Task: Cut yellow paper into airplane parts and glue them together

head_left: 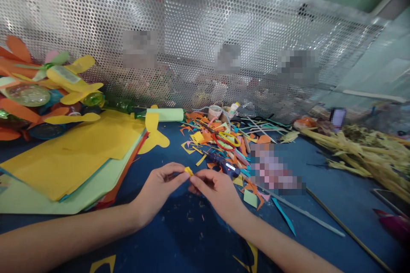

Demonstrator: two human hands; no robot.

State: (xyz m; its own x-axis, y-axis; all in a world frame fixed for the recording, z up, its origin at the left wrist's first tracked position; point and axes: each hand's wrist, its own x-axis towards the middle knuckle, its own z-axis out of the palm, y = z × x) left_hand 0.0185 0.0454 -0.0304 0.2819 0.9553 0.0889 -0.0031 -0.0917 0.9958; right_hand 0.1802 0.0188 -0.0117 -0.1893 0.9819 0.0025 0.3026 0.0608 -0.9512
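Observation:
Between the fingertips of both hands is a small folded piece of yellow paper (188,171). My left hand (160,187) pinches its left end between thumb and fingers. My right hand (213,185) pinches the other end from the right. Both hands are above the blue table (179,239). Just beyond my right hand lies a dark blue glue gun (221,162) with a small lit spot. Scissors with red and yellow handles (228,141) rest among the paper scraps behind it. A yellow paper cutout with rounded lobes (153,136) lies beyond my left hand.
At the left is a stack of coloured paper sheets (70,153), with plastic bottles bearing paper wings (68,76) behind it. Paper scraps (205,130) cover the middle back. Dried husks (361,149) and a long thin stick (346,226) lie right. A perforated metal screen (188,21) closes the back.

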